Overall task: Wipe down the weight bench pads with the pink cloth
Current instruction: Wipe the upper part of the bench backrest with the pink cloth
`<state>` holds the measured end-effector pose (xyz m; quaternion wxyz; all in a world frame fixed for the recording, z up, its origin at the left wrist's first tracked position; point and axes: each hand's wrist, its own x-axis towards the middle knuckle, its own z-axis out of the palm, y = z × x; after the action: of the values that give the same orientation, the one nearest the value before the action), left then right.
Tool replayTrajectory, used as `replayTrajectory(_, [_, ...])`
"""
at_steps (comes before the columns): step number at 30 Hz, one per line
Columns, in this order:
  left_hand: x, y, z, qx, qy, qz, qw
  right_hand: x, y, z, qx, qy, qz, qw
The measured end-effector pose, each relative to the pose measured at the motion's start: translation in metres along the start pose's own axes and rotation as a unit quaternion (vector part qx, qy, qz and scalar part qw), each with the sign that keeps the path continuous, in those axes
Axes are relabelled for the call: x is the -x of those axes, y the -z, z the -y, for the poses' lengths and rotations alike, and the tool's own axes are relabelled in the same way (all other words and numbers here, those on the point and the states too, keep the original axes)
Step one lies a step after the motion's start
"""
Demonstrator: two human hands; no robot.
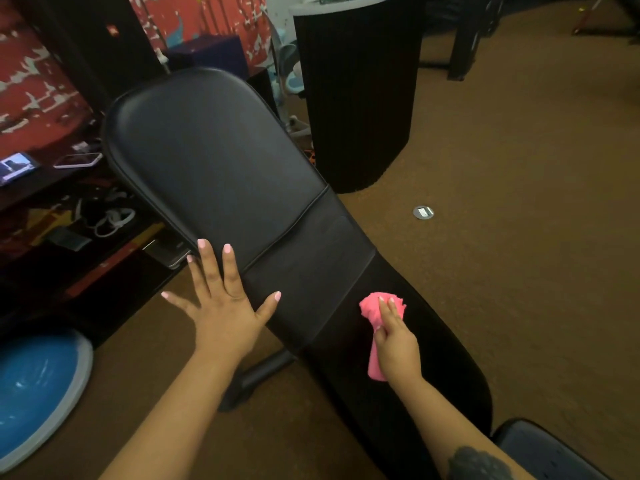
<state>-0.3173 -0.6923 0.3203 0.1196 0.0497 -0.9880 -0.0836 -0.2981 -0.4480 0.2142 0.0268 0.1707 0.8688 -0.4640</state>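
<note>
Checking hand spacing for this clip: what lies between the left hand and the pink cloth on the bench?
Only bare black bench pad, crossed by a seam, shows in the head view between the spread left hand and the pink cloth gripped by the right hand.

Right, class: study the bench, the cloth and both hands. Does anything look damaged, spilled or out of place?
Nothing stands out. The bench pads look whole, with no tears or spills showing. The right hand holds the pink cloth bunched against the lower pad, and the left hand lies flat and spread at the pad's edge.
</note>
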Motion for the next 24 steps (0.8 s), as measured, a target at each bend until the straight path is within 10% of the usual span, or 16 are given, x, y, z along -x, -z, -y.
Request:
replayTrajectory(11, [0.0, -0.004, 0.002, 0.002, -0.015, -0.026, 1.0, 0.003, 0.0, 0.013, 0.027, 0.089, 0.016, 0.996])
replayTrajectory(24, [0.0, -0.003, 0.003, -0.007, -0.023, -0.021, 0.999, -0.033, 0.009, 0.038, -0.012, -0.009, -0.02, 1.0])
